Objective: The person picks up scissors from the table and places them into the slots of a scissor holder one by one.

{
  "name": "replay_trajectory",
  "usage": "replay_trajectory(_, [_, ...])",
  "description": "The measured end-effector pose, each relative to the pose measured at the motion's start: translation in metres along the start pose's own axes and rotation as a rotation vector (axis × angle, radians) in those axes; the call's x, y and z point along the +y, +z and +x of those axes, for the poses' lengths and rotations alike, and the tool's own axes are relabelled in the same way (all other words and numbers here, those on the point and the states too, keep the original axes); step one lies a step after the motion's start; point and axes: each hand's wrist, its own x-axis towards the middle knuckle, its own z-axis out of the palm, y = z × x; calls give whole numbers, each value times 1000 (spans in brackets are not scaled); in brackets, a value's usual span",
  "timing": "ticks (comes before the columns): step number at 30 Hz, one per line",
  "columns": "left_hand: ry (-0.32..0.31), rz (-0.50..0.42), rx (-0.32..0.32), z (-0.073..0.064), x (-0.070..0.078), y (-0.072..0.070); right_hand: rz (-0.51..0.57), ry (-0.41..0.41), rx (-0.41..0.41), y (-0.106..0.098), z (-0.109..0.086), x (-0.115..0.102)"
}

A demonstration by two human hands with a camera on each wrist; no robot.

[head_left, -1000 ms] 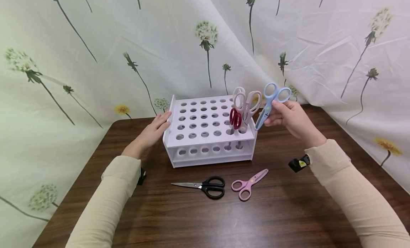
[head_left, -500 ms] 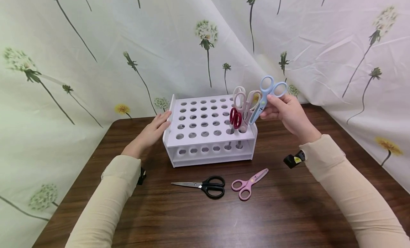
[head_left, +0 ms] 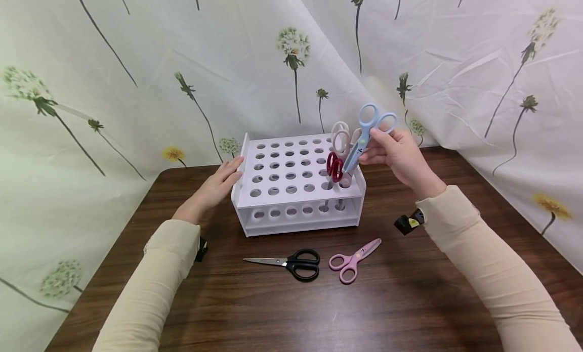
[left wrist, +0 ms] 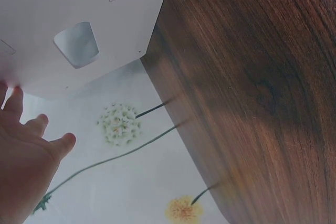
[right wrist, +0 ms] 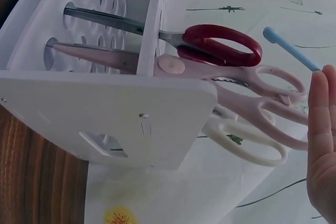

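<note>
My right hand [head_left: 398, 160] pinches light blue scissors [head_left: 363, 139] just below their loops, blades slanting down to the left. They hang above the right end of a white rack [head_left: 282, 201] full of round holes. In the right wrist view the blue scissors [right wrist: 291, 48] are apart from the rack. Red-handled scissors [right wrist: 220, 43], pale pink scissors [right wrist: 257, 85] and white-handled scissors [right wrist: 247, 142] stand in the rack's right end. My left hand [head_left: 217, 186] rests with extended fingers against the rack's left side wall; in the left wrist view its fingers [left wrist: 38, 124] are spread.
Black-handled scissors [head_left: 291, 264] lie on the dark wooden table [head_left: 255, 316] in front of the rack, blades pointing left. Beside them lie pink scissors [head_left: 354, 261], tips toward the upper right. A dandelion-print cloth [head_left: 218, 63] hangs behind the table.
My right hand has carried the light blue scissors left and slightly up, from beside the rack to over its right end. The left hand and the rack have stayed put.
</note>
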Motion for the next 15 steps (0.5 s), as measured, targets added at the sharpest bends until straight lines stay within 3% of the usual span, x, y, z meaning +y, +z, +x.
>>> replay_trajectory(15, [-21,-9,-10,-1,1,-1,-2,31,-8,13,8,0])
